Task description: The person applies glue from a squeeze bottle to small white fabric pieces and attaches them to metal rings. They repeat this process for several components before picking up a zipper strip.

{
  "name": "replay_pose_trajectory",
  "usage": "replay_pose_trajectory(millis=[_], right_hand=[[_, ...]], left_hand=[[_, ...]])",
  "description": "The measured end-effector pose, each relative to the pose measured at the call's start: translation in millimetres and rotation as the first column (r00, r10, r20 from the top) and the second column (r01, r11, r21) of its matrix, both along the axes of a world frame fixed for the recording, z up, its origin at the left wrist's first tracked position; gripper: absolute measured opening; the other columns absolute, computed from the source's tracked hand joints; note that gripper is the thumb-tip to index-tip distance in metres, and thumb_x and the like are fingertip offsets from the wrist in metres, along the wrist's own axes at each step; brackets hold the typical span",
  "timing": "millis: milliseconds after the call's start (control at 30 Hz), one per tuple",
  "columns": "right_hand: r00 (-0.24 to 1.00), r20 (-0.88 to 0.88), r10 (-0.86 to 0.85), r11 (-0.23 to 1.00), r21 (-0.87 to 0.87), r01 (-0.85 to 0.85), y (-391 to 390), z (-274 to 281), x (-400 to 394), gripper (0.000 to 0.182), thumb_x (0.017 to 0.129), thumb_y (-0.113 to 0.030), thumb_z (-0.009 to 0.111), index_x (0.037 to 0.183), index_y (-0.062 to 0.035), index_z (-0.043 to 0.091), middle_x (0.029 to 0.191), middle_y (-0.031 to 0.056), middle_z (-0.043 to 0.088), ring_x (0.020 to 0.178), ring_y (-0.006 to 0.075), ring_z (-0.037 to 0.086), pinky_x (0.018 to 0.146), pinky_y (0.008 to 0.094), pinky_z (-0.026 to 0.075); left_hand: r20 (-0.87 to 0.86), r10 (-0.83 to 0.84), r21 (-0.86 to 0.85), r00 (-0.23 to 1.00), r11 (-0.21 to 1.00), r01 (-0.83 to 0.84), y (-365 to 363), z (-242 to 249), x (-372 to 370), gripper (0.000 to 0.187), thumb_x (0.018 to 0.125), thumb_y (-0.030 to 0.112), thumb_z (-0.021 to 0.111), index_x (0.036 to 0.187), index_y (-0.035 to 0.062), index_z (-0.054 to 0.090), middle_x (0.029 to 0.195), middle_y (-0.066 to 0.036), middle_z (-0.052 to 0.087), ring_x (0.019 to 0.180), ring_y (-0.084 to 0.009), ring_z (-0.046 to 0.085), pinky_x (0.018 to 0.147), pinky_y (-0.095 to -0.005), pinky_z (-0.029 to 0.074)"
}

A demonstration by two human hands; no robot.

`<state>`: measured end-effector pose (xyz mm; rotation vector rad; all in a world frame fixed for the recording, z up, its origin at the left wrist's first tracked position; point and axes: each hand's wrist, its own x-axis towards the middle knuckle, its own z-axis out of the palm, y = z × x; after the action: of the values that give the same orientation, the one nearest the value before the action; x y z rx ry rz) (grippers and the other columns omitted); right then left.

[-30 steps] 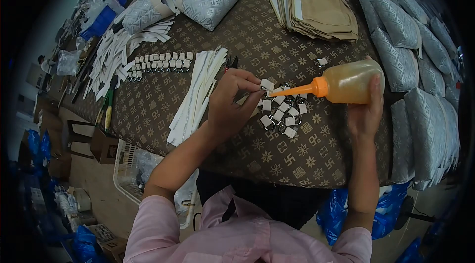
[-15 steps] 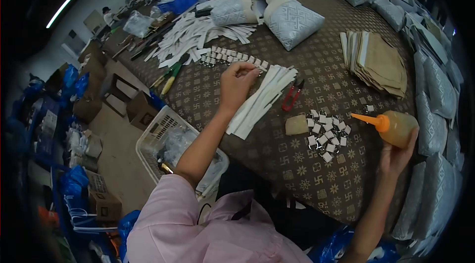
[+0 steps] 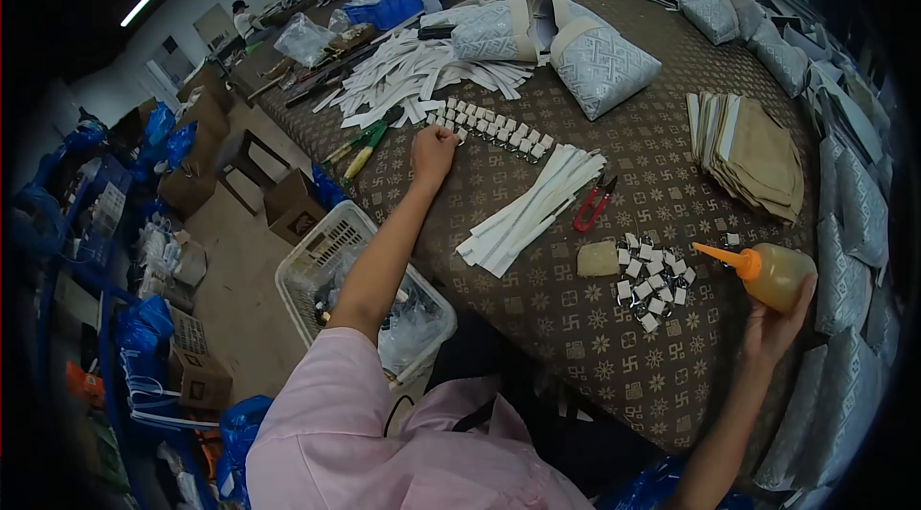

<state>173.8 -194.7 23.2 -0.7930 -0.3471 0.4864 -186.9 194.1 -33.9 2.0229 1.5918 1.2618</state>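
Observation:
My right hand (image 3: 779, 323) is wrapped round a squeeze bottle (image 3: 785, 278) of yellowish liquid with an orange nozzle, tipped so the nozzle points left. My left hand (image 3: 435, 155) has its fingers pinched at the left end of rows of small white tabs with dark metal fittings (image 3: 494, 126); what it grips is hidden. A loose heap of the same tabs (image 3: 652, 284) lies left of the bottle, beside a yellowish block (image 3: 598, 260). Between the hands are a bundle of white strips (image 3: 532, 208) and red-handled snips (image 3: 595, 205).
Green-and-yellow-handled pliers (image 3: 369, 147) lie left of the tab rows. Behind are a pile of white strips (image 3: 403, 73) and silver patterned pouches (image 3: 604, 67). Brown sheets (image 3: 753, 160) are stacked at right. A white plastic basket (image 3: 297, 289) stands below the table edge.
My left hand has moved left, from near the top of the strip bundle to the left end of the tab rows. The right hand still holds the bottle. The camera view has shifted slightly.

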Motion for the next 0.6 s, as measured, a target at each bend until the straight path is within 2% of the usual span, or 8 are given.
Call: replay_pose_trajectory(millis=[133,200,300,600], right_hand=[[1.000,-0.021,-0.019,1.000,-0.013,0.018,1,1,-1,0.049,0.089,-0.035,0.050,0.124,-0.0031,0.039,0.116,0.0134,0.050,0.101,0.0249,0.057,0.072,0.0381,0.056],[1.000,-0.013,-0.022,1.000,-0.016,0.022,0,1,-1,0.049,0.090,-0.035,0.049,0.125,-0.0023,0.038,0.116,0.0135,0.050,0.101,0.0244,0.057,0.072,0.0372,0.056],[1.000,-0.006,0.004,1.000,0.017,-0.004,2,5,-5,0.050,0.090,-0.034,0.050,0.125,-0.0011,0.038,0.115,0.0136,0.050,0.101,0.0241,0.057,0.072,0.0358,0.056],[1.000,0.010,0.019,1.000,0.016,-0.019,0,3,-3,0.050,0.090,-0.033,0.050,0.125,-0.0005,0.037,0.114,0.0133,0.050,0.101,0.0234,0.056,0.074,0.0346,0.056]], left_hand=[[-0.024,0.011,0.020,1.000,1.000,-0.010,-6,0,-1,0.014,0.072,0.015,0.066,0.072,0.0015,0.064,0.070,-0.013,0.061,0.068,-0.0287,0.059,0.062,-0.0380,0.046],[-0.114,-0.043,0.150,0.993,0.987,0.060,-7,-6,-3,0.013,0.073,0.017,0.066,0.074,0.0036,0.064,0.078,-0.013,0.059,0.076,-0.0292,0.058,0.068,-0.0391,0.045],[-0.170,-0.037,0.127,0.985,0.990,0.059,-2,-11,-3,0.012,0.074,0.017,0.065,0.076,0.0051,0.065,0.085,-0.014,0.057,0.083,-0.0307,0.055,0.073,-0.0403,0.043],[-0.184,-0.051,0.134,0.982,0.988,0.076,-2,-6,1,0.011,0.075,0.015,0.063,0.078,0.0046,0.066,0.085,-0.016,0.057,0.083,-0.0331,0.055,0.074,-0.0416,0.043]])
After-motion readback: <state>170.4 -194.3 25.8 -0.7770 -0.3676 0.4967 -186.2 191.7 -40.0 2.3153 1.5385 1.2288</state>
